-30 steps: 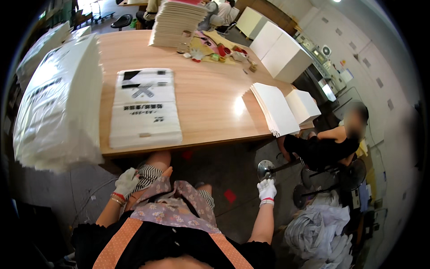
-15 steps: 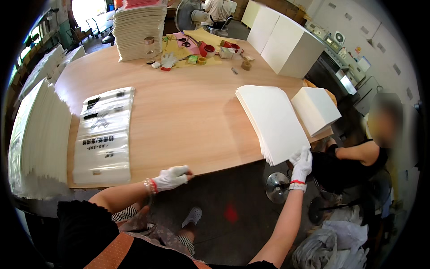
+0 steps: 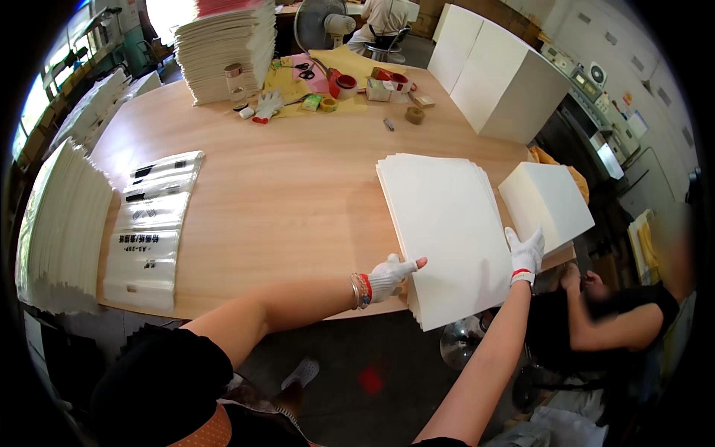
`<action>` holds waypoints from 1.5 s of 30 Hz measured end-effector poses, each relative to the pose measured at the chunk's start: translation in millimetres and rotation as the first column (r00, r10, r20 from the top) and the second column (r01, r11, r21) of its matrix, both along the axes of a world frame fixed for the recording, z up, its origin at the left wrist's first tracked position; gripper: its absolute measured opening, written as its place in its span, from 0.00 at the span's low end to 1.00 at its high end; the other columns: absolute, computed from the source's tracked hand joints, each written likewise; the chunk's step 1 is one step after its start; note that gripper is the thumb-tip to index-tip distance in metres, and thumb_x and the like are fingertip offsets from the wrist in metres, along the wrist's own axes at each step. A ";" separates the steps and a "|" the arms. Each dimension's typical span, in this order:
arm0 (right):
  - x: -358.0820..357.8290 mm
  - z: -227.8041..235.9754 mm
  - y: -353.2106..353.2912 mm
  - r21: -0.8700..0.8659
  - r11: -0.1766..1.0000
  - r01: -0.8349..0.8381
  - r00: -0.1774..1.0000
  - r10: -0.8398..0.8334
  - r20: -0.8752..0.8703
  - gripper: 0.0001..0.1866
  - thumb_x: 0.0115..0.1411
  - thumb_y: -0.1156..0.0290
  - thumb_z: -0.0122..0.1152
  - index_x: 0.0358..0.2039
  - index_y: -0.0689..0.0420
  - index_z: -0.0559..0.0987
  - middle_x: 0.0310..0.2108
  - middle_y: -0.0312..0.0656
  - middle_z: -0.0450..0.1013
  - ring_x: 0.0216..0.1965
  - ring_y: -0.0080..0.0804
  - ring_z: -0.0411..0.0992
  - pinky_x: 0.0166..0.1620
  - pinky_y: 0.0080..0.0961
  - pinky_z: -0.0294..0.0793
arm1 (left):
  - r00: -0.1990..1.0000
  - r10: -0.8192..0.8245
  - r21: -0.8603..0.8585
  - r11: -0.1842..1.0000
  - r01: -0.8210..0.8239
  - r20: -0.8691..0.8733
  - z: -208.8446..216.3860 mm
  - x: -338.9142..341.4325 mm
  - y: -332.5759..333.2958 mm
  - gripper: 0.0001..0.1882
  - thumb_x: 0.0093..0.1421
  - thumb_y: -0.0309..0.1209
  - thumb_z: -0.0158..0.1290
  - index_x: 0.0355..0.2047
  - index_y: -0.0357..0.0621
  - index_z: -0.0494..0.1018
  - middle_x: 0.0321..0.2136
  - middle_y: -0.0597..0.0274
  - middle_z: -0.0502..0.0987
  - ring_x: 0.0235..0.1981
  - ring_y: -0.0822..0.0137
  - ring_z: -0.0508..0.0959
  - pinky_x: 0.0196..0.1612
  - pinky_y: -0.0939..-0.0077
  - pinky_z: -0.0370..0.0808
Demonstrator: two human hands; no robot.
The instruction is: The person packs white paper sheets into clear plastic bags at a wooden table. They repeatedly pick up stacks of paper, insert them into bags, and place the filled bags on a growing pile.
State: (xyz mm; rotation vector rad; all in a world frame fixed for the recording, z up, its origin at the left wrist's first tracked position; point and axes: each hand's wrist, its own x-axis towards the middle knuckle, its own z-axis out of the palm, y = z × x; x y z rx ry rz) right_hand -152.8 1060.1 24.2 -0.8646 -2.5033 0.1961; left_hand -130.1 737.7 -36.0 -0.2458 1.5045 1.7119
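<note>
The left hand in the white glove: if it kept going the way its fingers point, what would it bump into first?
The left hand points right, its fingertips already at the near left edge of the stack of white sheets. Going on, it would probably meet that stack straight away, sliding onto or against it. How high the hand sits above the wooden table is unclear.

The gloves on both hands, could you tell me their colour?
White, with red-trimmed cuffs, on the left hand and right hand; head view.

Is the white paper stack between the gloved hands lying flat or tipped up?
Lying flat. The white paper stack rests on the wooden table, near end overhanging its edge; left hand and right hand touch its sides.
</note>
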 end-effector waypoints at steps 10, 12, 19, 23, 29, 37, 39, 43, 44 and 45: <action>-39.7 -106.5 109.4 -0.003 0.791 -0.612 0.547 0.427 0.720 0.28 0.61 0.68 0.45 0.63 0.53 0.58 0.56 0.47 0.65 0.41 0.46 0.74 0.39 0.38 0.74 | 0.996 0.075 0.124 0.989 -0.079 0.040 -36.6 -11.4 25.1 0.34 0.54 0.42 0.59 0.53 0.38 0.57 0.48 0.54 0.68 0.48 0.60 0.71 0.49 0.54 0.72; -40.9 -117.0 120.2 -0.030 0.719 -0.694 0.441 0.457 0.772 0.29 0.61 0.70 0.44 0.63 0.53 0.57 0.57 0.46 0.65 0.40 0.44 0.74 0.38 0.37 0.74 | 0.998 0.061 0.245 0.967 -0.063 0.016 -45.1 -13.1 25.5 0.31 0.55 0.40 0.57 0.54 0.40 0.59 0.48 0.55 0.69 0.48 0.61 0.71 0.49 0.57 0.70; -40.3 -127.9 122.6 -0.095 0.777 -0.622 0.410 0.427 0.806 0.30 0.59 0.74 0.41 0.64 0.52 0.56 0.59 0.43 0.63 0.38 0.40 0.75 0.33 0.34 0.74 | 0.989 0.031 -0.030 0.999 -0.036 -0.147 -48.6 -18.3 19.7 0.31 0.53 0.43 0.57 0.53 0.42 0.61 0.44 0.57 0.71 0.46 0.65 0.71 0.48 0.69 0.69; -30.1 -137.5 108.4 -0.102 0.764 -0.637 0.389 0.433 0.813 0.30 0.59 0.77 0.40 0.64 0.52 0.56 0.60 0.42 0.62 0.36 0.38 0.75 0.30 0.32 0.75 | 0.990 0.072 0.112 0.992 -0.058 -0.122 -21.3 -9.3 -18.7 0.33 0.51 0.46 0.58 0.52 0.42 0.62 0.43 0.60 0.72 0.44 0.68 0.72 0.46 0.71 0.70; 45.9 -186.2 96.4 -0.022 0.738 -0.674 0.505 0.482 0.716 0.32 0.58 0.81 0.37 0.65 0.52 0.55 0.61 0.40 0.60 0.34 0.34 0.76 0.26 0.29 0.75 | 0.997 0.013 0.212 0.977 0.003 -0.071 -13.2 4.8 -96.4 0.26 0.55 0.37 0.57 0.51 0.41 0.64 0.43 0.60 0.72 0.46 0.72 0.71 0.48 0.74 0.70; 32.0 -148.9 -142.3 0.433 0.137 -0.891 0.452 0.164 0.877 0.38 0.54 0.75 0.46 0.66 0.52 0.50 0.67 0.37 0.47 0.34 0.29 0.75 0.13 0.34 0.71 | 0.951 0.304 0.331 0.904 -0.271 -0.052 -48.3 63.0 -245.8 0.30 0.53 0.39 0.59 0.53 0.41 0.62 0.45 0.60 0.71 0.46 0.70 0.71 0.50 0.73 0.68; 32.4 -148.0 -187.4 0.423 0.143 -0.895 0.426 -0.013 0.905 0.38 0.54 0.74 0.47 0.66 0.52 0.49 0.68 0.37 0.46 0.32 0.31 0.76 0.12 0.36 0.70 | 0.937 0.340 0.295 0.906 -0.304 -0.078 -44.0 71.8 -278.7 0.29 0.53 0.39 0.58 0.51 0.41 0.63 0.44 0.60 0.71 0.46 0.70 0.71 0.50 0.73 0.68; 32.6 -142.3 -239.3 0.448 0.175 -0.877 0.470 0.112 0.876 0.38 0.55 0.74 0.46 0.67 0.53 0.46 0.68 0.34 0.43 0.22 0.31 0.75 0.11 0.37 0.69 | 0.922 0.387 0.271 0.888 -0.373 0.001 -11.7 75.2 -331.7 0.17 0.53 0.36 0.53 0.43 0.44 0.70 0.41 0.60 0.72 0.44 0.69 0.72 0.48 0.74 0.69; 19.7 -138.6 -259.6 0.369 0.178 -0.912 0.399 0.192 0.896 0.37 0.56 0.74 0.44 0.67 0.53 0.46 0.68 0.34 0.45 0.24 0.30 0.75 0.12 0.36 0.70 | 0.896 0.445 0.158 0.884 -0.440 0.004 -14.9 87.5 -344.3 0.16 0.53 0.37 0.49 0.40 0.45 0.72 0.40 0.59 0.72 0.42 0.68 0.72 0.48 0.74 0.69; 22.6 -126.1 -273.2 0.307 0.245 -0.920 0.364 0.239 0.900 0.36 0.57 0.74 0.43 0.67 0.52 0.46 0.67 0.35 0.47 0.25 0.29 0.76 0.13 0.34 0.70 | 0.899 0.438 0.123 0.893 -0.434 -0.005 -8.6 87.4 -352.1 0.16 0.53 0.37 0.49 0.40 0.44 0.72 0.40 0.59 0.72 0.42 0.68 0.73 0.48 0.74 0.69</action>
